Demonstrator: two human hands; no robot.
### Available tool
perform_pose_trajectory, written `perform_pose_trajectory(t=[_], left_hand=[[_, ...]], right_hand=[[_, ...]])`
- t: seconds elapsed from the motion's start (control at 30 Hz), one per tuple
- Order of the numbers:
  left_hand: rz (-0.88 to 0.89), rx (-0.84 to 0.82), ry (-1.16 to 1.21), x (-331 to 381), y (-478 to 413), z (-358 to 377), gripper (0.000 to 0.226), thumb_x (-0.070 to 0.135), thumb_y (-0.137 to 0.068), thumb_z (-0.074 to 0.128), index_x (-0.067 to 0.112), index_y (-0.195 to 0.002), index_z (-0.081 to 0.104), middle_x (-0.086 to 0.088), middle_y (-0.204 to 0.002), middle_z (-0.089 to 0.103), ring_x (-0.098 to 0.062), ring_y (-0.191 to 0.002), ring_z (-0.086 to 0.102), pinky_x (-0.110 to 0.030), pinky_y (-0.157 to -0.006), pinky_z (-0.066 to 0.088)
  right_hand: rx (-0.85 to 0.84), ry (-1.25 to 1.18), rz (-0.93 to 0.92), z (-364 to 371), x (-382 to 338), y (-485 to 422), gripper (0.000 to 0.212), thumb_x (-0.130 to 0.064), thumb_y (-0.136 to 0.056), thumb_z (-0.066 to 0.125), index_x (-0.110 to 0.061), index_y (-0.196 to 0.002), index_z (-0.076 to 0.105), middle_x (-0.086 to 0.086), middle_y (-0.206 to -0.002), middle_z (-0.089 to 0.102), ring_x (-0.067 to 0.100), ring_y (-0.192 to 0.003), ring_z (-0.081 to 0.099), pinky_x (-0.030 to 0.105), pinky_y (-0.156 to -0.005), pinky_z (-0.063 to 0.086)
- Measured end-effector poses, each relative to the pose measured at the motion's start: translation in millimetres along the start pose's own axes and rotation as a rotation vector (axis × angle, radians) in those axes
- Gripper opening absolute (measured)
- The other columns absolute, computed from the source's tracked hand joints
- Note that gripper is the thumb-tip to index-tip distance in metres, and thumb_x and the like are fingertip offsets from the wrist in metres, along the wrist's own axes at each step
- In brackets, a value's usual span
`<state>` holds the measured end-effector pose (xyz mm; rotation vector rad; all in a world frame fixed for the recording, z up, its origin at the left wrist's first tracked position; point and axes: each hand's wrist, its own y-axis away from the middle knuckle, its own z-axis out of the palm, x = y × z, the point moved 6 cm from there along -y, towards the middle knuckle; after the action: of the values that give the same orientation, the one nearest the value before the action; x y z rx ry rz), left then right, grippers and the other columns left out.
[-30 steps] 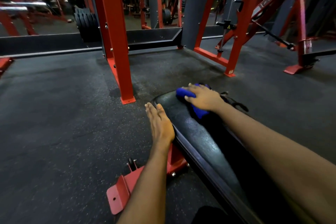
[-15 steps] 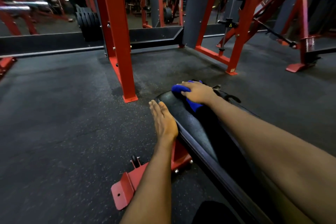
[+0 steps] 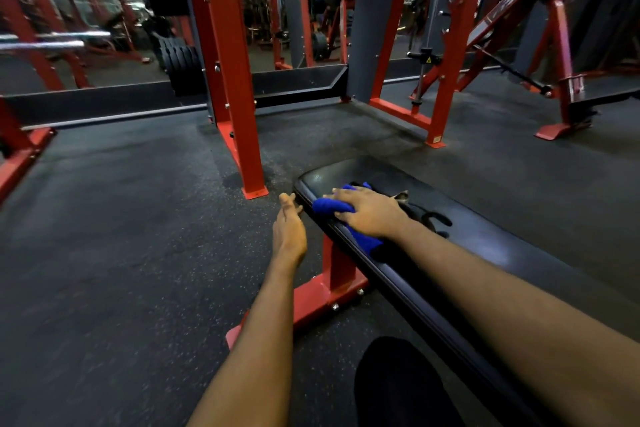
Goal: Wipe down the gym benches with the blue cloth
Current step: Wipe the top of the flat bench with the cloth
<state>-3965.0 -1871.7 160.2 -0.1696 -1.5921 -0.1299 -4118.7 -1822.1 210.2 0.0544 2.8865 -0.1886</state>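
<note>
atop the bench (image 3: 502, 246), blue cloth (image 3: 330, 206) pressed under flat right hand (image 3: 369, 215), left hand (image 3: 289, 234) relaxed alongside

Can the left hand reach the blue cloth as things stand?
Probably yes: the left hand is open beside the bench, near the bare end of the blue cloth; the right hand covers the rest.

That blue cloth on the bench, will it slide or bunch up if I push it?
The blue cloth looks soft and floppy, crumpled in folds under the flat right hand, so it will probably bunch when pushed. The bench pad looks smooth and glossy, so the cloth should slide easily.
</note>
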Motion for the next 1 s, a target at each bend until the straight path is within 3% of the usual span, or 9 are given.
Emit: perform_pose_trajectory(t=[0.17,0.3,0.37,0.47,0.63,0.77,0.87,0.93,1.0], left_hand=[[0.129,0.046,-0.026,23,19,-18,0.061,0.056,-0.095,0.033,0.018,-0.138,0.052,0.000,-0.109,0.067,-0.027,-0.117,0.059,-0.051,-0.107,0.041],[0.344,-0.150,-0.066,65,39,-8,0.053,0.006,-0.089,0.048,0.025,-0.139,0.051,-0.006,-0.131,0.060,-0.015,-0.121,0.055,-0.036,-0.107,0.043],[0.427,-0.341,-0.108,85,54,9,0.068,0.000,-0.079,0.050,0.033,-0.139,0.049,0.004,-0.141,0.052,-0.009,-0.129,0.047,-0.030,-0.106,0.042],[0.478,-0.521,-0.166,114,77,32,0.070,-0.003,-0.080,0.053,0.031,-0.141,0.046,0.010,-0.143,0.050,-0.003,-0.131,0.043,-0.022,-0.105,0.039],[0.480,-0.509,-0.245,150,89,40,0.015,0.016,-0.091,0.057,0.020,-0.105,0.053,-0.005,-0.107,0.065,-0.021,-0.100,0.063,-0.045,-0.089,0.054],[0.568,-0.467,-0.400,174,93,57,0.013,0.025,-0.096,0.057,0.017,-0.103,0.050,-0.004,-0.093,0.064,-0.017,-0.083,0.062,-0.031,-0.063,0.053],[0.525,-0.415,-0.667,157,80,84,0.021,0.031,-0.094,0.061,0.013,-0.100,0.053,-0.001,-0.085,0.059,-0.017,-0.076,0.057,-0.029,-0.061,0.042],[0.467,-0.376,-0.747,127,67,96,0.022,0.035,-0.093,0.062,0.014,-0.093,0.056,-0.008,-0.088,0.063,-0.025,-0.081,0.061,-0.030,-0.066,0.044],[0.410,-0.312,-0.753,99,51,96,0.023,0.034,-0.096,0.056,0.012,-0.094,0.061,-0.016,-0.098,0.068,-0.032,-0.093,0.064,-0.034,-0.074,0.046]], right_hand=[[0.002,-0.054,0.024,-1,-11,49,0.047,-0.045,-0.096,0.051,-0.044,-0.143,0.045,-0.021,-0.154,0.036,0.009,-0.144,0.028,0.041,-0.115,0.029],[0.265,-0.603,0.226,-40,-7,83,0.045,-0.055,-0.087,0.057,-0.032,-0.125,0.054,-0.016,-0.130,0.046,0.011,-0.127,0.034,0.044,-0.115,0.017],[0.315,-0.850,0.209,-72,-11,97,0.019,-0.042,-0.093,0.060,-0.031,-0.108,0.054,-0.015,-0.111,0.046,0.015,-0.115,0.045,0.044,-0.112,0.030],[0.236,-1.109,0.013,-112,-24,111,0.019,-0.024,-0.098,0.056,-0.024,-0.116,0.061,0.000,-0.113,0.068,0.018,-0.105,0.066,0.036,-0.097,0.051],[0.237,-1.026,0.114,-150,-8,133,0.025,0.001,-0.097,0.049,-0.016,-0.114,0.057,0.007,-0.107,0.066,0.015,-0.098,0.065,0.020,-0.078,0.052],[0.204,-1.006,0.322,-160,21,149,0.024,-0.001,-0.098,0.047,-0.011,-0.117,0.055,0.010,-0.106,0.064,0.016,-0.089,0.065,0.021,-0.065,0.052],[0.134,-0.638,0.570,-150,52,146,0.015,-0.002,-0.095,0.043,-0.007,-0.096,0.058,0.012,-0.083,0.059,0.015,-0.060,0.057,0.026,-0.048,0.045],[0.168,-0.273,0.688,-137,69,143,0.019,-0.014,-0.093,0.050,-0.005,-0.108,0.058,0.017,-0.097,0.064,0.026,-0.077,0.066,0.033,-0.061,0.052],[0.203,-0.081,0.565,-111,62,134,0.044,-0.043,-0.090,0.058,-0.015,-0.123,0.054,0.014,-0.123,0.062,0.032,-0.109,0.061,0.041,-0.088,0.052]])
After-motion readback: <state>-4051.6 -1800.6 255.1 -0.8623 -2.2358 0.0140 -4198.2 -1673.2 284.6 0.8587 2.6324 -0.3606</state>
